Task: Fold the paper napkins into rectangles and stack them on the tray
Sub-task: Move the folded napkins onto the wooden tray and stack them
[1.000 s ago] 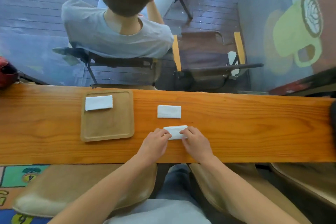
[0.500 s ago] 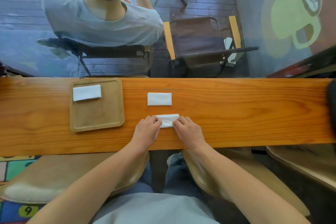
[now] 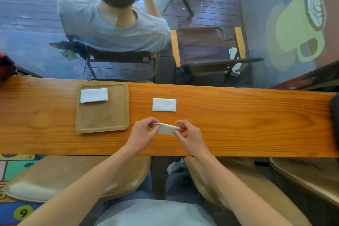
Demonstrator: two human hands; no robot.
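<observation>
1. One folded white napkin (image 3: 94,95) lies flat in the far left corner of the square wooden tray (image 3: 102,124), left of both hands.
2. Left hand (image 3: 142,135) pinches the left end of a folded napkin (image 3: 167,128) between thumb and fingers.
3. Right hand (image 3: 190,136) pinches its right end, other fingers loosely curled.
4. Beyond the fingertips, another rectangle (image 3: 164,104) rests on the grained wooden counter (image 3: 238,119).

Bright, even daylight falls on the table (image 3: 238,119), leaving only soft, faint shadows. The wide-angle lens bows the table's edges, and detail softens toward the corners.
</observation>
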